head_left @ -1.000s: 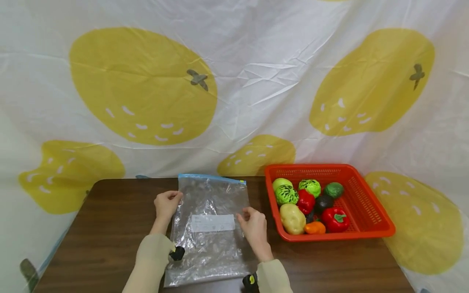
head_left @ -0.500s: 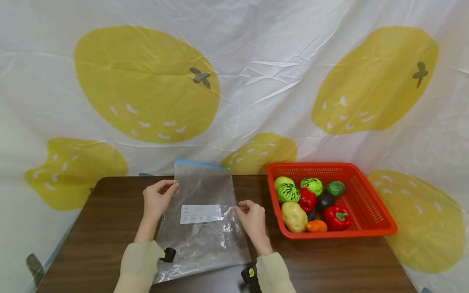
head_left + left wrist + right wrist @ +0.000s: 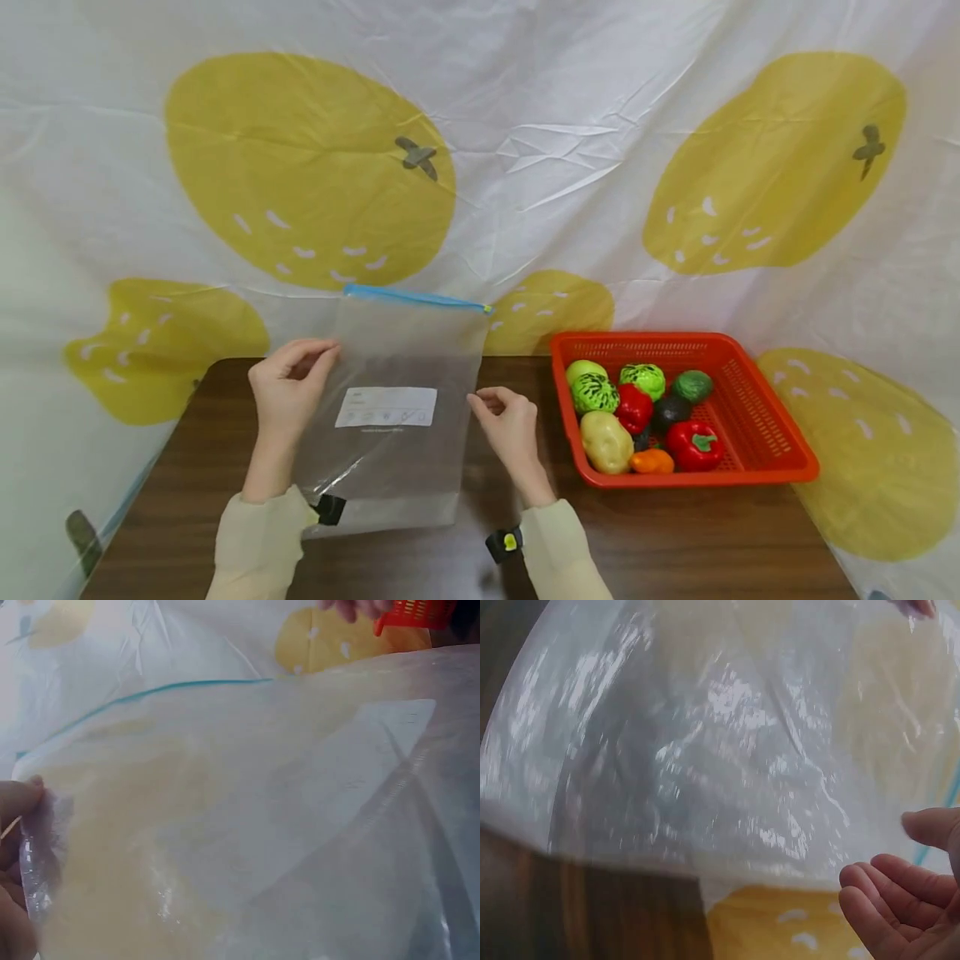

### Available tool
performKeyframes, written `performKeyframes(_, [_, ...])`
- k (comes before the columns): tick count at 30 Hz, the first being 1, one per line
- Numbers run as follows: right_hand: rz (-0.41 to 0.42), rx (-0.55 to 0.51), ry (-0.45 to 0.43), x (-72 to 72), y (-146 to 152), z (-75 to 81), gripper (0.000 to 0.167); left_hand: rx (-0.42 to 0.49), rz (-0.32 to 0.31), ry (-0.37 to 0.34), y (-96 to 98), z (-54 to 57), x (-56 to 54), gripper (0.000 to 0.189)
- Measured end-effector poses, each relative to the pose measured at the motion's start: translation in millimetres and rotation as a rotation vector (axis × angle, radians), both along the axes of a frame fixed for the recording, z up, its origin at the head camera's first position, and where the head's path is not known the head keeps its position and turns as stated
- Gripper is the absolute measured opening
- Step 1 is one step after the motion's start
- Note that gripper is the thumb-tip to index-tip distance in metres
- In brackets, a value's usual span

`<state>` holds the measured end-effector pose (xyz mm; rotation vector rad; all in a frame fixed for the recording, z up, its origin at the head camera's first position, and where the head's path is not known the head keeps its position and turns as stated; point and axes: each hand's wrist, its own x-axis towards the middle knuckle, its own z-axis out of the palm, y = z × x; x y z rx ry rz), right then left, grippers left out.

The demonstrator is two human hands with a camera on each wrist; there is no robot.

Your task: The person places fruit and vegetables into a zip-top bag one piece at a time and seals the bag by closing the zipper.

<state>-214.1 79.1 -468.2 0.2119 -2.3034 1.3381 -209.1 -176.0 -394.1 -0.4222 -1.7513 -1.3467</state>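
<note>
A large clear zip bag (image 3: 397,358) with a blue top strip, a small yellow slider and a white printed label (image 3: 386,407) hangs tilted over the table. My left hand (image 3: 292,383) pinches its left edge between thumb and fingers; in the left wrist view that thumb (image 3: 21,799) lies on the film. At the opposite edge, lower down, my right hand (image 3: 510,425) has thumb and index fingertips together at the film. Its other fingers (image 3: 889,889) curl loosely in the right wrist view, and the index finger is hidden there. The blue strip looks closed.
To the right stands a red plastic basket (image 3: 757,400) holding several model vegetables, among them a red pepper (image 3: 693,446), a potato (image 3: 606,442) and an orange pepper (image 3: 652,461). The brown wooden table (image 3: 675,533) ends at a lemon-patterned white curtain (image 3: 525,208).
The bag has risen from lying on the table to standing tilted, its top strip now against the curtain. The left hand has moved up and left with it; the right hand has risen slightly.
</note>
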Motion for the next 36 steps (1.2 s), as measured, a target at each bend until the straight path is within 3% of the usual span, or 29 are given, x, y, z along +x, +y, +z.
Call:
performKeyframes(3, [0.028, -0.080, 0.001, 0.3, -2.2, 11.8, 0.015, 0.063, -0.027, 0.084, 4.6, 1.7, 4.0, 0.012])
performKeyframes(6, [0.097, -0.244, -0.060, 1.8, -4.6, 26.4, 0.021, 0.117, -0.024, 0.180, 13.7, 8.4, 10.5, 0.010])
performKeyframes(9, [0.167, -0.448, -0.175, 4.0, -6.4, 42.9, 0.029, 0.163, 0.015, 0.280, 22.2, 16.3, 15.0, 0.002])
performKeyframes(15, [0.301, -0.767, -0.311, 1.1, -8.9, 79.2, 0.044, 0.165, 0.094, 0.450, 25.0, 19.1, 9.7, 0.017])
performKeyframes(20, [0.357, -0.835, -0.326, -2.1, -9.7, 104.0, 0.051, 0.124, 0.063, 0.609, 35.3, 27.4, 14.7, 0.023])
performKeyframes(24, [0.332, -0.871, -0.327, -3.7, -9.1, 110.1, 0.039, 0.082, 0.036, 0.687, 46.6, 32.3, 24.5, 0.023])
performKeyframes(28, [0.286, -0.922, -0.342, -2.7, -6.2, 105.8, 0.025, 0.045, 0.008, 0.706, 54.7, 29.4, 34.2, 0.023])
performKeyframes(36, [0.244, -0.894, -0.345, -0.1, -2.8, 89.0, 0.026, -0.038, -0.075, 0.707, 62.9, 10.8, 47.9, 0.020])
